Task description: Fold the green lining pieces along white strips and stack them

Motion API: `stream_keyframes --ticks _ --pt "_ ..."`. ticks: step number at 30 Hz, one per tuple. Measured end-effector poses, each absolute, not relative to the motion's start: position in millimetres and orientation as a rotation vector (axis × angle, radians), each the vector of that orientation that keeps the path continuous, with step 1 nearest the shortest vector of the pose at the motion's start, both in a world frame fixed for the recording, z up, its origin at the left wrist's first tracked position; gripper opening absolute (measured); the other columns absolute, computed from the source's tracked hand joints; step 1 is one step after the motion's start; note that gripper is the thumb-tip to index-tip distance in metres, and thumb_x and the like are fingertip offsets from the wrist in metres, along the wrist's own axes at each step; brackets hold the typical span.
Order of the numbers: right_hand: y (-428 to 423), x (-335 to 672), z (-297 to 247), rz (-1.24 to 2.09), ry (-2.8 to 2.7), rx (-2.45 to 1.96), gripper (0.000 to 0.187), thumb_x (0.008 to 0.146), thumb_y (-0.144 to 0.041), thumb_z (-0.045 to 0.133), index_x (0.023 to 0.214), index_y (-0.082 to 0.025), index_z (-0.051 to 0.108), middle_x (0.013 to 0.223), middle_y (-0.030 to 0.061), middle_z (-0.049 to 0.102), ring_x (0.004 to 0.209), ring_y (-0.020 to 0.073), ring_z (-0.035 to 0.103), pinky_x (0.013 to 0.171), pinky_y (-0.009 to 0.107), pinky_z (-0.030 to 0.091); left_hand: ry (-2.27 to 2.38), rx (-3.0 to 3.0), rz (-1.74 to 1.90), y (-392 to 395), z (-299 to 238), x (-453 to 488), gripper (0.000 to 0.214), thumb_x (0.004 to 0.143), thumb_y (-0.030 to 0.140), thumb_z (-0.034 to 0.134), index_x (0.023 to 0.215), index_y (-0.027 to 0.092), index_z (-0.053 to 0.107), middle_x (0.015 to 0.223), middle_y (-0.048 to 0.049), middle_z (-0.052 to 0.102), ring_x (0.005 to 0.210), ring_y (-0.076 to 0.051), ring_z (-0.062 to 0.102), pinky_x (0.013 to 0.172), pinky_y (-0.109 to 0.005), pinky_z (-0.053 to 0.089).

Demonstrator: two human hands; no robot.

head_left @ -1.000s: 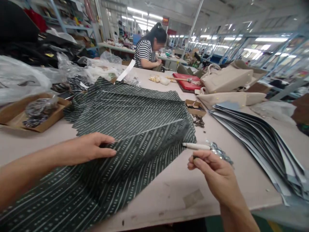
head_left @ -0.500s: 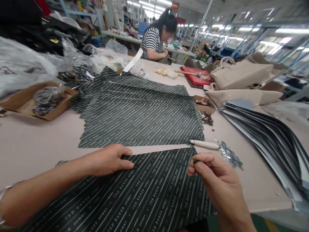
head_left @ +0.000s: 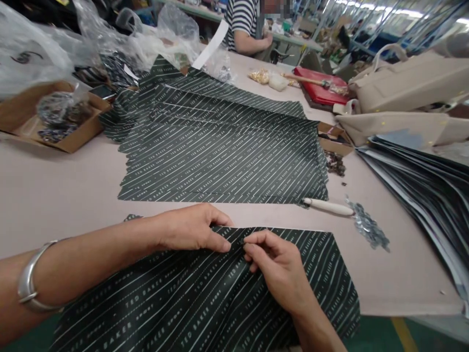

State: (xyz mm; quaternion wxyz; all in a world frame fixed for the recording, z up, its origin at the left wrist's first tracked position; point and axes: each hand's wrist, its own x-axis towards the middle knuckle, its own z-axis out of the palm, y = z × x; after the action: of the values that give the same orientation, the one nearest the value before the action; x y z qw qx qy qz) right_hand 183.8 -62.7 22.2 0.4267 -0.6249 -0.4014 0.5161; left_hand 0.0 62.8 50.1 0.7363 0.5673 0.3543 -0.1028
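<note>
A dark green lining fabric [head_left: 205, 288] with white stripes and lettering lies toward me, its near part hanging past the table edge. My left hand [head_left: 200, 227] grips its upper edge, thumb on top and fingers behind. Close to that thumb, my right hand [head_left: 278, 264] is closed in a pinch against the fabric's face. A small dark piece shows at its fingertips, mostly hidden. Beyond lies a stack of the same fabric [head_left: 220, 161]. A pale-handled tool [head_left: 328, 206] rests at the stack's right corner, beside a pile of small silvery metal pieces [head_left: 370, 227].
At left stands a cardboard box [head_left: 82, 129] holding bagged small parts, with plastic bags [head_left: 32, 54] behind. Dark sheets [head_left: 421, 195] are stacked at right, near a beige bag [head_left: 410, 88]. A red item [head_left: 322, 85] lies farther back. A person in a striped top [head_left: 244, 24] is across the table.
My right hand has moved left with the small dark piece, to the fabric beside my left thumb. The near fabric has shifted toward me, widening the gap to the stack. The view has tilted down.
</note>
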Motion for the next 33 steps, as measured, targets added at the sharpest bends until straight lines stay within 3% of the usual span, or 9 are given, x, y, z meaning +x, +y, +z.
stream_keyframes --ticks 11,16,20,23,25,28,33 --pt "-60 184 22 1.253 -1.046 -1.576 0.016 0.083 -0.035 0.07 0.084 -0.019 0.074 0.065 -0.0008 0.066 0.05 0.0097 0.057 0.047 0.02 0.054 0.766 1.292 -0.215 59 47 3 0.036 0.071 0.044 0.065 0.096 0.019 0.073 0.082 -0.0001 0.068 0.073 -0.017 0.06 0.066 -0.026 0.047" --pt "-62 186 17 1.197 -1.184 -1.578 0.013 0.089 -0.031 0.066 0.086 -0.021 0.074 0.071 -0.0003 0.066 0.052 0.0095 0.059 0.046 0.02 0.053 0.766 1.559 -0.119 52 47 3 0.025 0.081 0.036 0.059 0.096 0.023 0.073 0.088 0.0014 0.07 0.081 -0.018 0.061 0.072 -0.027 0.044" --pt "-64 187 11 1.055 -1.312 -1.532 0.011 0.093 -0.026 0.063 0.099 -0.022 0.072 0.106 0.0069 0.067 0.065 0.0109 0.063 0.046 0.02 0.052 0.866 1.991 -0.024 41 50 5 0.01 0.088 0.03 0.063 0.093 0.027 0.071 0.093 0.0036 0.07 0.09 -0.019 0.062 0.078 -0.029 0.041" --pt "-63 191 11 0.932 -1.417 -1.556 0.032 0.092 -0.021 0.063 0.123 -0.025 0.063 0.136 0.0109 0.056 0.063 0.008 0.06 0.052 0.023 0.053 0.893 2.255 -0.012 32 50 5 0.01 0.091 0.035 0.066 0.096 0.026 0.068 0.092 0.0029 0.07 0.085 -0.019 0.064 0.071 -0.03 0.039" --pt "-62 193 15 0.881 -1.55 -1.537 0.035 0.093 -0.018 0.062 0.128 -0.024 0.06 0.126 0.0091 0.063 0.065 0.01 0.061 0.06 0.026 0.055 0.849 2.416 0.063 27 47 4 0.01 0.094 0.034 0.065 0.101 0.026 0.066 0.09 0.0034 0.069 0.081 -0.017 0.063 0.067 -0.03 0.036" --pt "-62 196 21 0.747 -1.761 -1.448 0.017 0.095 -0.016 0.059 0.109 -0.022 0.066 0.093 0.0029 0.069 0.077 0.0156 0.065 0.072 0.029 0.055 0.734 2.59 0.248 23 42 1 0.007 0.098 0.028 0.059 0.1 0.025 0.065 0.081 0.0046 0.064 0.073 -0.016 0.059 0.066 -0.033 0.034" --pt "-73 192 22 0.515 -1.823 -1.398 0.011 0.097 -0.012 0.055 0.098 -0.02 0.063 0.085 0.0019 0.066 0.077 0.0146 0.065 0.071 0.026 0.052 0.631 2.711 0.533 16 37 -2 0.021 0.104 0.028 0.048 0.09 0.022 0.063 0.07 0.0047 0.053 0.062 -0.016 0.047 0.065 -0.036 0.029"
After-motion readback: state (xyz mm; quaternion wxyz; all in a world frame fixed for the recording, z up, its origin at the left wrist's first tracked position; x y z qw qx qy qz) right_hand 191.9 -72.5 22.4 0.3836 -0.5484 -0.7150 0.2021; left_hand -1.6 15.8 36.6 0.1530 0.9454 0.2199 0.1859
